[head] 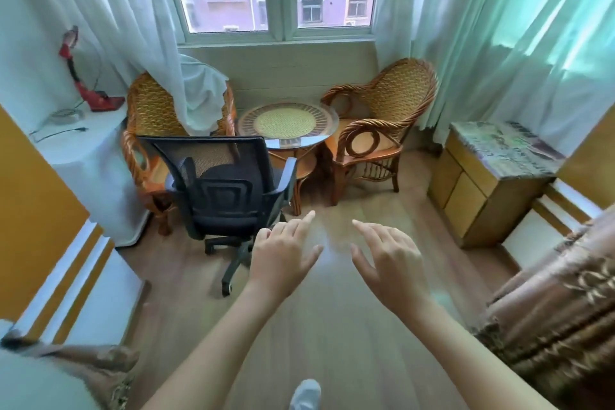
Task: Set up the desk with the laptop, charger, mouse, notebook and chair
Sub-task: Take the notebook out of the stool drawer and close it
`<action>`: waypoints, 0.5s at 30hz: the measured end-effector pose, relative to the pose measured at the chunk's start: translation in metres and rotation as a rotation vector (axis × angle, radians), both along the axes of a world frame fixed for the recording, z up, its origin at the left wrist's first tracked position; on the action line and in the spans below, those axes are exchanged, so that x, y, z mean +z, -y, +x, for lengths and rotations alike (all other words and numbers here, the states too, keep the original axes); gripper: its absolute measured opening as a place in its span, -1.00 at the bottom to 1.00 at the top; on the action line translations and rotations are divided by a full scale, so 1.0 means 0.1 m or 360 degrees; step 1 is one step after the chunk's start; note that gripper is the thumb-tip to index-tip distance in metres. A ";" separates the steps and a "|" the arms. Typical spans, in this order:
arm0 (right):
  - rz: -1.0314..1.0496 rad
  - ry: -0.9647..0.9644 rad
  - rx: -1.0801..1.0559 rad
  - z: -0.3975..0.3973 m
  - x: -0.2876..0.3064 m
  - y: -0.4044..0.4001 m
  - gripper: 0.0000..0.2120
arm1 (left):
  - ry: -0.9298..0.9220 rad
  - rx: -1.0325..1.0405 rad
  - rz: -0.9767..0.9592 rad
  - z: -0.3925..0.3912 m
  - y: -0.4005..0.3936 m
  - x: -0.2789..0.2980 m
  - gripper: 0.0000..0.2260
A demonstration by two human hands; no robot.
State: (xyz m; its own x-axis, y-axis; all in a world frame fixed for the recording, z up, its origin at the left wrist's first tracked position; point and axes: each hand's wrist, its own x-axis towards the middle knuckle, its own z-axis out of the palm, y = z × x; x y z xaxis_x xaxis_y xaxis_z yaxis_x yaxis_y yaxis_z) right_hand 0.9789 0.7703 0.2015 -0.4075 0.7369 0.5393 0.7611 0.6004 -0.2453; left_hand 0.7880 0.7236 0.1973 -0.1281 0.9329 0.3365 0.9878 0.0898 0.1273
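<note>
A black mesh office chair (229,183) on castors stands on the wooden floor left of centre, its seat facing me. My left hand (283,253) is stretched forward, fingers spread, just right of the chair's seat and base and not touching it. My right hand (386,256) reaches out beside it over bare floor, fingers apart and empty. No laptop, charger, mouse or notebook is in view.
Behind the office chair stand two wicker armchairs (382,123) and a round glass-topped wicker table (289,125) under the window. A white-draped surface (83,143) with a red lamp (83,76) is at left. A wooden cabinet (482,183) sits right, a brown bedspread (559,293) nearer right.
</note>
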 end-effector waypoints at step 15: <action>-0.0160 -0.0164 -0.0726 0.49 -0.08 -2.18 -0.65 | 0.0009 -0.0639 -0.0013 0.49 -3.04 -0.05 -0.44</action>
State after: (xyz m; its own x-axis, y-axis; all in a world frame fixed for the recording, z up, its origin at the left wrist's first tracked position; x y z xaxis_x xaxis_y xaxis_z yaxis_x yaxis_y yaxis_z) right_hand 1.0279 0.9883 0.1935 0.0215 0.8788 0.4766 0.9102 0.1801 -0.3731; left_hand 0.8369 1.0279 0.1927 0.2453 0.9119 0.3289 0.9438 -0.3021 0.1337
